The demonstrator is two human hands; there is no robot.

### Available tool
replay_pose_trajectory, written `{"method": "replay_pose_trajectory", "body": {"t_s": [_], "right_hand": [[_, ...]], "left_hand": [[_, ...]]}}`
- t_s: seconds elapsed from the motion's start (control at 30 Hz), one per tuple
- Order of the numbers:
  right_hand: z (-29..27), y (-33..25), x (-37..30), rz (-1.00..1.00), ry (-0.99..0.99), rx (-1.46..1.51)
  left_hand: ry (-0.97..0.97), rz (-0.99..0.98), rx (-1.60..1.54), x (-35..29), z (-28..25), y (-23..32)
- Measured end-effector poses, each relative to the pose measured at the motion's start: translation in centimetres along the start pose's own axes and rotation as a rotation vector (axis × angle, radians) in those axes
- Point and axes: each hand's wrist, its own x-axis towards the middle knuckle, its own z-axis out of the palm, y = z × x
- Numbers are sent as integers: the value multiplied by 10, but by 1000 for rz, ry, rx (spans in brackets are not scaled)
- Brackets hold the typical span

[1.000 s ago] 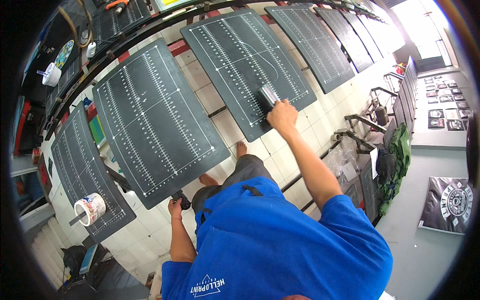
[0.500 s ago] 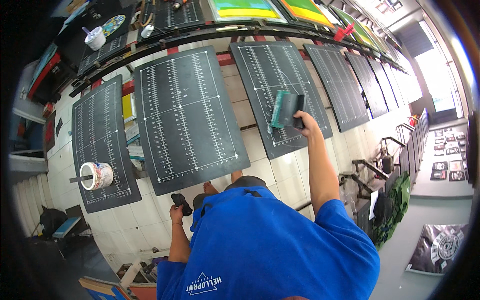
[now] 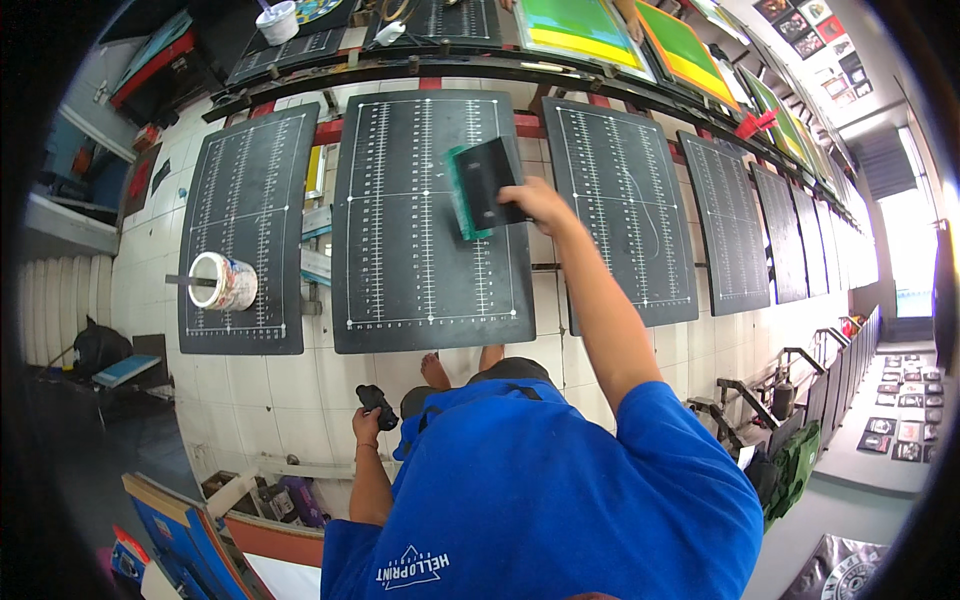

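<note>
My right hand (image 3: 540, 205) is closed on the black body of a wide squeegee (image 3: 488, 178), whose long edge is green. The squeegee is over the right half of a dark printing board (image 3: 385, 250) with white ruled lines; whether it touches the board I cannot tell. Down at my left side, my left hand (image 3: 367, 426) grips a crumpled black bundle (image 3: 378, 405), perhaps cloth. It hangs over the floor, short of the board's near edge.
A paint-smeared white bucket (image 3: 226, 282) with a flat stick stands on the left board (image 3: 270, 180). More ruled boards (image 3: 625, 210) run off to the right. Across the rail (image 3: 450, 66) lie green and yellow screens (image 3: 575, 32), with another person's hand (image 3: 632, 20) at them.
My view has shifted left along the row. The squeegee in my right hand has passed from the board on the right to this one. My left hand still holds the black bundle.
</note>
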Motion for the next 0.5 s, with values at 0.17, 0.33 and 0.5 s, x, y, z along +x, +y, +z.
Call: {"method": "replay_pose_trajectory", "body": {"t_s": [0.17, 0.33, 0.5], "right_hand": [[87, -41, 21, 105, -38, -642], [73, -59, 23, 81, 36, -916], [130, -34, -31, -168, 130, -1187]], "left_hand": [[55, 33, -22, -18, -15, -17], [85, -35, 82, -25, -31, -43], [68, -110, 73, -15, -45, -66]]}}
